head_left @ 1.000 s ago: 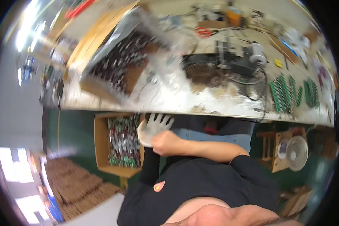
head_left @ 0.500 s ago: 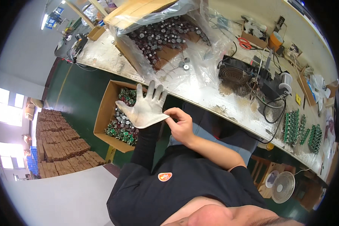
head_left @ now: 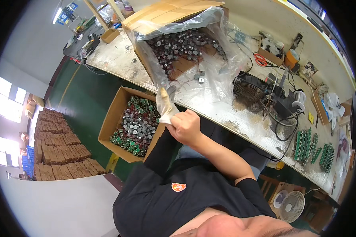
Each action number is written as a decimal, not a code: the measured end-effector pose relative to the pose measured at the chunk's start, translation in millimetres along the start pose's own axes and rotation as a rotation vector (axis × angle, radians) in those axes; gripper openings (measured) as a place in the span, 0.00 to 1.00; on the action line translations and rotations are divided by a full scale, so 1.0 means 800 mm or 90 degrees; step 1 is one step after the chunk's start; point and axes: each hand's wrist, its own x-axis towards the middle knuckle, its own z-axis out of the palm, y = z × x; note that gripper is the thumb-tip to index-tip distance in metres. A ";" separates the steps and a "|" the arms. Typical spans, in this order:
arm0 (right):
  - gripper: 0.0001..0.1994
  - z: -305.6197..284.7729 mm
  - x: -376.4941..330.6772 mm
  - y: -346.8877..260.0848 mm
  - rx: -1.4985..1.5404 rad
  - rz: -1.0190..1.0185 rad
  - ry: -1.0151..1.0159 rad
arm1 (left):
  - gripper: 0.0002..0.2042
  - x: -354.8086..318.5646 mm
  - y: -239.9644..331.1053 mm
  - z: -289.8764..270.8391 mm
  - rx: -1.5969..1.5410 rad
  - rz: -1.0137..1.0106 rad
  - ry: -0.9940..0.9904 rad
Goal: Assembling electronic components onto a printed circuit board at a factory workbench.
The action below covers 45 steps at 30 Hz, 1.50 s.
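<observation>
A thin white work glove (head_left: 166, 110) covers my left hand (head_left: 164, 102), which is turned edge-on with its fingers stretched up toward the bench edge, holding nothing. My bare right hand (head_left: 185, 127) is closed on the glove's cuff at the left wrist. Just left of and below the hands stands an open cardboard box (head_left: 105, 128) full of small round metal parts (head_left: 133, 126), with green boards and dark red wires among them. Beyond my fingertips, a plastic-lined carton (head_left: 146, 65) lies tipped on the bench, and more round wired parts (head_left: 182, 45) fill it.
On the worn white bench (head_left: 221, 114) sit a black fan unit (head_left: 249, 86), a solder wire spool (head_left: 300, 96), red-handled scissors (head_left: 260, 60) and rows of green boards (head_left: 303, 145). A white fan (head_left: 292, 206) stands low at right. Stacked brown cartons (head_left: 59, 150) cover the floor at left.
My left hand has turned from palm-spread to edge-on and its fingers have come closer together. My right hand still grips the cuff, now closer round the wrist. The view has shifted slightly.
</observation>
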 end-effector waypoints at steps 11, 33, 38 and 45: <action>0.19 0.011 -0.029 -0.004 -0.004 -0.117 -0.069 | 0.43 -0.014 0.105 0.048 -0.567 -0.377 -0.426; 0.10 -0.038 -0.156 0.062 1.256 0.731 -0.128 | 0.21 -0.154 -0.078 -0.048 -0.926 -0.929 -0.750; 0.10 -0.023 -0.131 0.047 1.013 0.726 -0.128 | 0.13 -0.191 -0.072 0.031 -1.582 -0.891 -0.930; 0.11 -0.008 -0.187 0.042 0.809 0.732 0.035 | 0.20 -0.163 0.020 0.061 -0.490 -0.900 -0.685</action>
